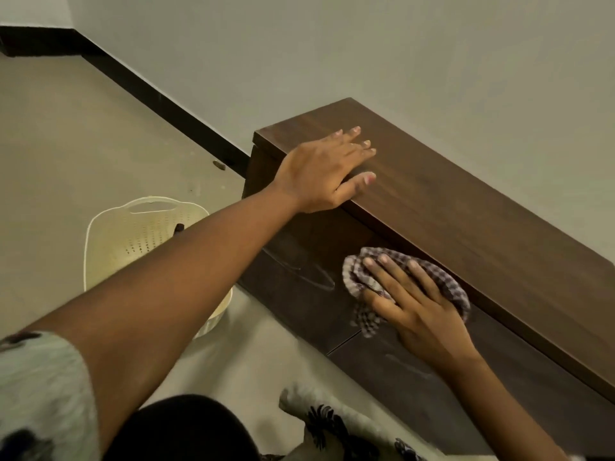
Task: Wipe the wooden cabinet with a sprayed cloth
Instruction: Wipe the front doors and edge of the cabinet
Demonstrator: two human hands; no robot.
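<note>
Cabinet [466,227]: one low dark-brown wood unit against the pale wall [432,61], long flat top slab with visible grain, darker front panels below it with one vertical seam between two fronts. Faint smeared streaks on the front, one set left of the cloth, another lower right near the wrist. Cloth [409,284]: one, brown-and-white checked, bunched up, pressed flat on the cabinet front just under the top slab's edge. Right hand [416,304] lies on top of the cloth, fingers spread and nearly straight, palm down, pinning it to the panel rather than clenching it; cloth sticks out beyond the fingertips, past the knuckle side on the right, and hangs below the thumb. Left hand [326,171] holds nothing: open, palm down on the left end of the top slab, four fingers stretched flat over the wood, thumb hooked over the front edge. The two hands are apart, left one up and to the left of the cloth. One cream perforated plastic basket [133,241] on the beige floor [66,144], left of the cabinet, partly hidden behind the left forearm; small dark item inside, can't tell what. Dark skirting strip [149,94] along the wall base. Patterned light sleeve [40,387] at bottom left.
</note>
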